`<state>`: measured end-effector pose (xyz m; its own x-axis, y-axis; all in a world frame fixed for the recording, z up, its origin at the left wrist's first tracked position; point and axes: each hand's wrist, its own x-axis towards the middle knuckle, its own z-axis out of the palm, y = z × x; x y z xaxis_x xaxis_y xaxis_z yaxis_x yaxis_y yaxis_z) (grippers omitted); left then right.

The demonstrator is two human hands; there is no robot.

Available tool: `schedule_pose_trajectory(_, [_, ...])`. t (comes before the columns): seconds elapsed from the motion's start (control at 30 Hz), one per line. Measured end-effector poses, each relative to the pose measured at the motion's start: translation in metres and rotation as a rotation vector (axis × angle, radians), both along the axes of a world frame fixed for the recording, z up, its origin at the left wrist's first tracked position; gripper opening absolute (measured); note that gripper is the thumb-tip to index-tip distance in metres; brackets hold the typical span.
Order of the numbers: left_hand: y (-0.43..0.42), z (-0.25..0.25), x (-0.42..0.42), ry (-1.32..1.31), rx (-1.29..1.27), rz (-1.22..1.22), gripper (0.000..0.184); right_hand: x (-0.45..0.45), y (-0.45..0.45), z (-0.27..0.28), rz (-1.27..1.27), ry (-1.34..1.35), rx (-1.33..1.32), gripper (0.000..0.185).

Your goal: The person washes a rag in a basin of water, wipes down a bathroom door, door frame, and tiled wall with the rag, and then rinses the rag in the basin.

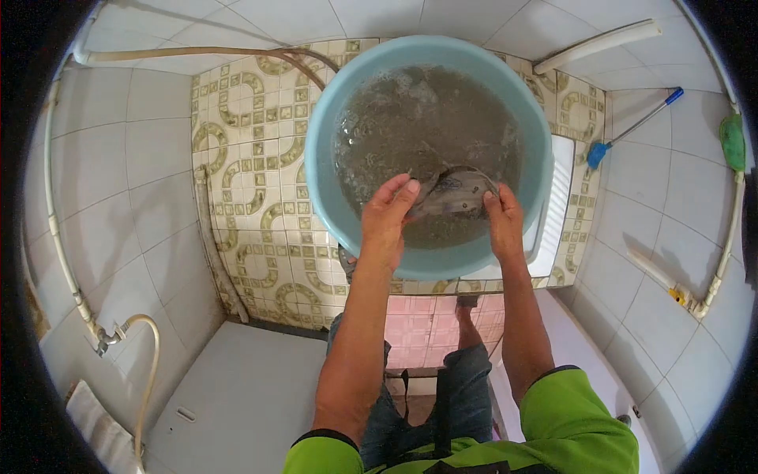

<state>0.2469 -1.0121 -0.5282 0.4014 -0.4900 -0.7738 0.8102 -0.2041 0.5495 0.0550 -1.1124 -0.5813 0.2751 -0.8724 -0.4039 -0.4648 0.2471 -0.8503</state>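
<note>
A large light-blue round tub (322, 178) holds murky grey-brown water (430, 107) with some suds on its surface. Over the tub's near half, I hold a wet grey-brown piece of cloth (454, 196) stretched between both hands. My left hand (384, 217) pinches its left end between thumb and fingers. The right end is gripped by my right hand (505, 220), thumb on top. The cloth has a curved upper edge and a few small dark marks; its exact kind is unclear. Its lower part hangs close to the water, and I cannot tell whether it touches.
Under the tub's right side lies a white ribbed squat-toilet pan (559, 189). A blue-handled brush (639, 122) leans on the right wall. A hose (197, 51) runs along the back left. A tap (106, 338) sits on the left wall. Patterned tiles (253, 189) cover the floor.
</note>
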Motion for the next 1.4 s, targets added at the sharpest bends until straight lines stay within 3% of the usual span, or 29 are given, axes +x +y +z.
schedule_pose_trajectory(0.03, [0.002,-0.002,0.001,0.002,0.001,-0.004,0.045,0.004,-0.001,0.008,-0.012,-0.071,0.0,0.022])
schedule_pose_trajectory(0.1, [0.011,-0.012,0.007,-0.196,0.371,-0.141,0.043,-0.019,-0.005,-0.024,-0.03,0.001,0.032,0.025])
schedule_pose_trajectory(0.17, [0.023,-0.027,0.013,-0.25,0.386,-0.108,0.045,-0.049,-0.012,-0.065,-0.042,0.07,0.064,0.028])
schedule_pose_trajectory(0.2, [0.025,-0.031,0.015,-0.305,0.402,-0.077,0.048,-0.062,-0.016,-0.085,-0.022,0.254,0.069,0.028])
schedule_pose_trajectory(0.23, [0.025,-0.031,0.016,-0.306,0.401,-0.073,0.048,-0.074,-0.018,-0.109,-0.003,0.439,0.075,0.027])
schedule_pose_trajectory(0.33, [0.022,-0.024,0.009,-0.246,0.407,-0.025,0.059,-0.103,-0.009,-0.232,-0.034,0.41,-0.048,0.033])
schedule_pose_trajectory(0.4, [0.011,-0.013,0.001,-0.122,0.414,-0.073,0.068,-0.039,0.003,-0.174,-0.269,0.12,0.529,0.038])
schedule_pose_trajectory(0.47, [0.007,-0.017,-0.008,-0.074,0.403,-0.071,0.069,0.012,0.013,-0.116,-0.305,-0.177,0.594,0.034])
schedule_pose_trajectory(0.5, [0.007,-0.02,-0.01,-0.016,0.392,-0.065,0.07,0.026,0.016,-0.085,-0.306,-0.179,0.594,0.034])
schedule_pose_trajectory(0.57, [0.006,-0.024,-0.011,0.044,0.385,-0.057,0.072,0.04,0.029,-0.023,0.142,0.058,0.213,0.026])
schedule_pose_trajectory(0.63, [0.006,-0.03,-0.01,0.107,0.373,-0.046,0.074,0.044,0.05,0.038,0.141,-0.127,0.205,0.022])
schedule_pose_trajectory(0.7, [0.009,-0.038,-0.006,0.348,-0.075,0.001,0.086,0.043,0.065,0.101,0.328,-0.226,0.26,0.023])
schedule_pose_trajectory(0.73, [0.002,-0.025,-0.007,0.35,-0.079,0.003,0.086,0.043,0.075,0.113,0.461,-0.305,0.114,0.021])
schedule_pose_trajectory(0.8, [-0.017,0.011,-0.011,0.233,0.302,0.294,0.076,0.049,0.088,0.138,0.591,-0.381,-0.037,0.02])
schedule_pose_trajectory(0.87, [-0.008,0.004,-0.004,0.248,0.172,0.227,0.067,0.063,0.094,0.163,0.701,-0.285,-0.149,0.021])
schedule_pose_trajectory(0.9, [-0.001,-0.004,-0.001,0.261,0.047,0.162,0.059,0.07,0.097,0.158,0.702,-0.286,-0.149,0.021])
schedule_pose_trajectory(0.97, [0.009,-0.026,-0.002,0.295,0.063,0.057,0.052,0.084,0.099,0.133,0.628,0.042,-0.295,0.022])
schedule_pose_trajectory(1.03, [0.022,-0.057,-0.011,0.327,0.075,-0.053,0.046,0.099,0.082,0.098,0.334,0.03,-0.359,0.028])
schedule_pose_trajectory(1.1, [0.035,-0.083,-0.029,-0.818,0.072,-0.474,0.043,0.102,0.059,0.057,0.241,0.207,-0.368,0.033])
schedule_pose_trajectory(1.13, [0.027,-0.067,-0.029,-0.815,0.071,-0.48,0.043,0.101,0.042,0.041,0.174,0.25,-0.271,0.035])
schedule_pose_trajectory(1.2, [0.0,-0.022,-0.02,0.16,0.188,0.074,0.046,0.088,0.005,-0.001,0.172,0.334,-0.165,0.045])
schedule_pose_trajectory(1.33, [0.006,-0.027,-0.015,-0.047,0.099,0.016,0.064,0.024,-0.035,-0.103,0.304,0.397,0.028,0.057])
schedule_pose_trajectory(1.4, [0.011,-0.023,-0.007,-0.042,0.302,-0.095,0.083,-0.014,-0.041,-0.144,0.309,0.445,0.04,0.06])
